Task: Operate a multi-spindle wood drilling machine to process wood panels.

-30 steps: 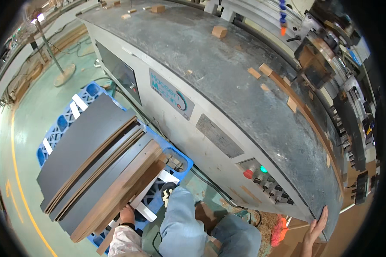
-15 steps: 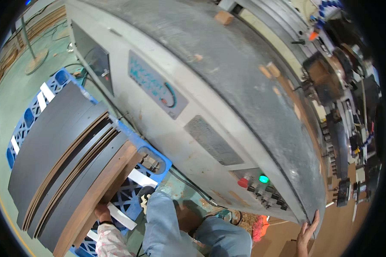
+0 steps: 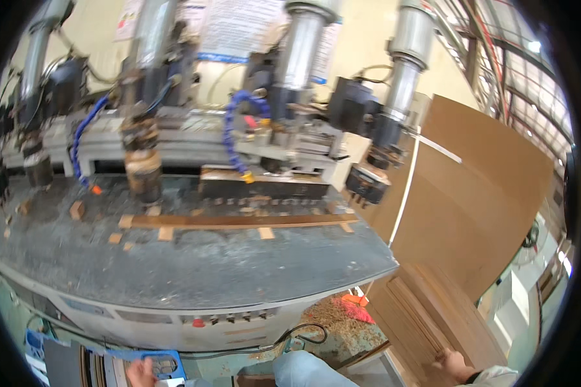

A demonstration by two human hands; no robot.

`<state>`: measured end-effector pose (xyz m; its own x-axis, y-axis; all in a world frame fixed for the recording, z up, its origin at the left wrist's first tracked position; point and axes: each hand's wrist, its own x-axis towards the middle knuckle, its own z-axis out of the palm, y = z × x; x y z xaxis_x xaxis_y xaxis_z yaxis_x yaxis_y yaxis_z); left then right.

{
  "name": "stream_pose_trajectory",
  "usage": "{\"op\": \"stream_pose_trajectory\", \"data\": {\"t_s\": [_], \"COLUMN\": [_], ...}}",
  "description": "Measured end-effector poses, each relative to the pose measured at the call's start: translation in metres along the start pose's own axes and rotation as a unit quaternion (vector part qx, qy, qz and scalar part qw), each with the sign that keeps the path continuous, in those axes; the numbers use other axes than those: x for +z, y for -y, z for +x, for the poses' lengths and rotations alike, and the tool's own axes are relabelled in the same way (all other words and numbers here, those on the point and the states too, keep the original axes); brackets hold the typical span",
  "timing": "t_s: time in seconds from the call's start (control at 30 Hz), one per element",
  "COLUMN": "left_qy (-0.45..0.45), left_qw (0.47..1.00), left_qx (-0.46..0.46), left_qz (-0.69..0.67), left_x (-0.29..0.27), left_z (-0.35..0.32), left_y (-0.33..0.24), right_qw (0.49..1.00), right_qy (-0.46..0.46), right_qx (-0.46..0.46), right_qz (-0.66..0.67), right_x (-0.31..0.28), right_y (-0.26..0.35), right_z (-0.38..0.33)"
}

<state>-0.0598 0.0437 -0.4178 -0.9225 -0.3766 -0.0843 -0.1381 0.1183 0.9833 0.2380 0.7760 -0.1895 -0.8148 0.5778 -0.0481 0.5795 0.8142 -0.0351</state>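
Note:
My left hand [image 3: 142, 373] is at the lower edge, against the near side of a stack of dark boards [image 3: 66, 362] on a blue plastic pallet [image 3: 173, 362]. Its fingers look bent round the edge of the outermost wooden board [image 3: 119, 372], though blur hides the exact grip. At the lower right my right hand [image 3: 454, 365] lies on brown wooden panels [image 3: 426, 309], fingers reaching over a panel's raised edge and apart from one another. Between the hands stands a machine with a grey tabletop [image 3: 239, 274]; a long brown wooden strip [image 3: 245, 222] lies on it across several small wood blocks.
Several vertical spindle heads [image 3: 142, 168] hang over the tabletop, with blue flexible hoses [image 3: 229, 126] beside them. Below the front edge is a red button [image 3: 198, 322]. Sawdust [image 3: 332, 326] and a black cable [image 3: 239, 351] lie on the floor. A large brown sheet [image 3: 484, 193] stands at the right.
The view has swung up and right, bringing the spindles and brown panels into sight. My right hand has left the tabletop corner for the panels. My left hand stays by the board stack.

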Motion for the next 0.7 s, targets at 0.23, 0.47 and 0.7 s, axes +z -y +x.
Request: {"op": "stream_pose_trajectory", "data": {"t_s": [0.23, 0.47, 0.7], "left_qy": [0.105, 0.425, 0.500], "left_qw": [0.893, 0.799, 0.793], "left_qx": [0.389, 0.357, 0.323], "left_qz": [0.200, 0.232, 0.130], "left_x": [0.238, 0.409, 0.570], "left_z": [0.023, -0.114, -0.179], "left_y": [-0.348, -0.341, -0.257], "right_qw": [0.963, 0.966, 0.974], "right_qy": [-0.246, -0.218, -0.224], "right_qx": [0.107, -0.005, 0.007], "right_qz": [-0.012, -0.140, -0.042], "right_x": [-0.015, 0.002, 0.007], "right_y": [-0.057, -0.046, -0.054], "right_z": [-0.083, -0.082, -0.074]}}
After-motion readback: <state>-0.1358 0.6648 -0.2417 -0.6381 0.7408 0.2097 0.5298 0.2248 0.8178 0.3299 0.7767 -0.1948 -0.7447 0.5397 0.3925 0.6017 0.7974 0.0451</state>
